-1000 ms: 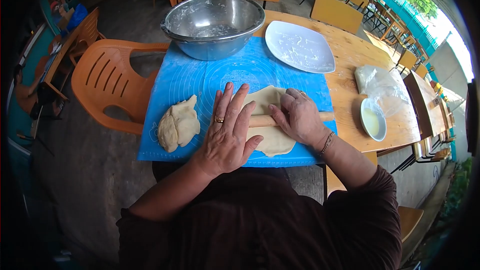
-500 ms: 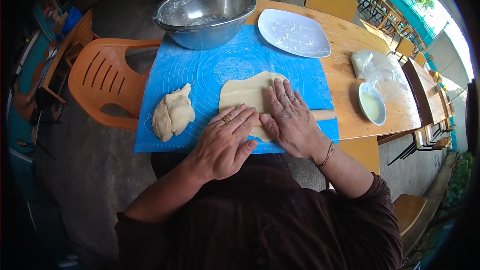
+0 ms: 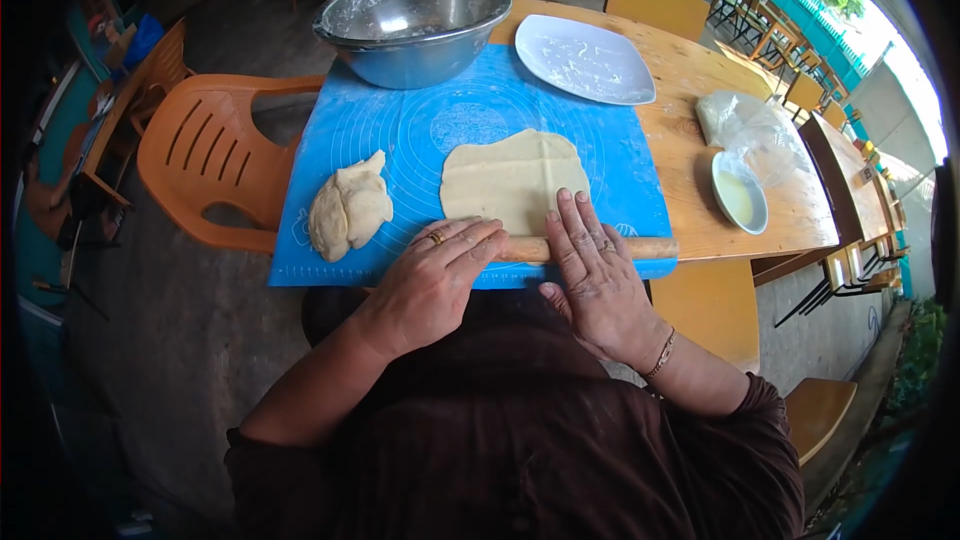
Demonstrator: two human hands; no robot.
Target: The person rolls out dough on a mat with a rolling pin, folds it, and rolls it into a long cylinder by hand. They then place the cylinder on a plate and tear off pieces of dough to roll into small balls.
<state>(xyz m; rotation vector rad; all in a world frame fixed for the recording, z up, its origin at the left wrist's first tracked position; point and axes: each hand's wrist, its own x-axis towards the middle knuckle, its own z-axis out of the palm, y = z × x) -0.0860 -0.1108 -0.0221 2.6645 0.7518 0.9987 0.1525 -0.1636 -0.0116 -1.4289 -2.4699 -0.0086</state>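
My pale cream dough sheet (image 3: 515, 180) lies on a bright blue pastry mat (image 3: 400, 140) printed with thin white concentric circles and ruled lines. The rolling pin (image 3: 645, 247) is light tan wood, and the dough lump (image 3: 350, 205) is the same cream. Around them are a silver steel mixing bowl (image 3: 415, 30), a white plate (image 3: 585, 58), a honey-yellow wooden table (image 3: 700, 180) and an orange slotted plastic chair (image 3: 205, 155). A gold ring (image 3: 436, 237) bands my left hand (image 3: 430, 285). My sleeves (image 3: 500, 440) are dark brown.

No legible txt, incl. blue mat (image 3: 400, 140).
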